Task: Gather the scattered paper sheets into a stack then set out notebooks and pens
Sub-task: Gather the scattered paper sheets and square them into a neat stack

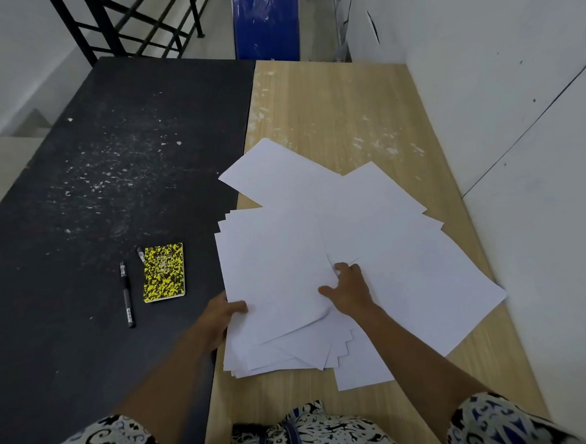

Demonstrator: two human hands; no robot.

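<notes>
Left hand [225, 311] grips the left edge of the paper sheets [280, 267], thumb on top. Right hand [349, 288], fingers curled, pinches a sheet mid-pile. Sheets fanned across the wooden table [347, 115]; yellow-speckled notebook [164, 272] and black pen [127, 293] on the dark table [76, 183], cover text unreadable.

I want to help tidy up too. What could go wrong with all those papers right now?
The paper sheets lie fanned at many angles, so pulling them together fast might crease or bend corners. The left hand grips the pile's edge where it sticks out over the seam onto the black table; loose sheets could slip out. The right hand pinches sheets near the middle, which might crumple them.
</notes>
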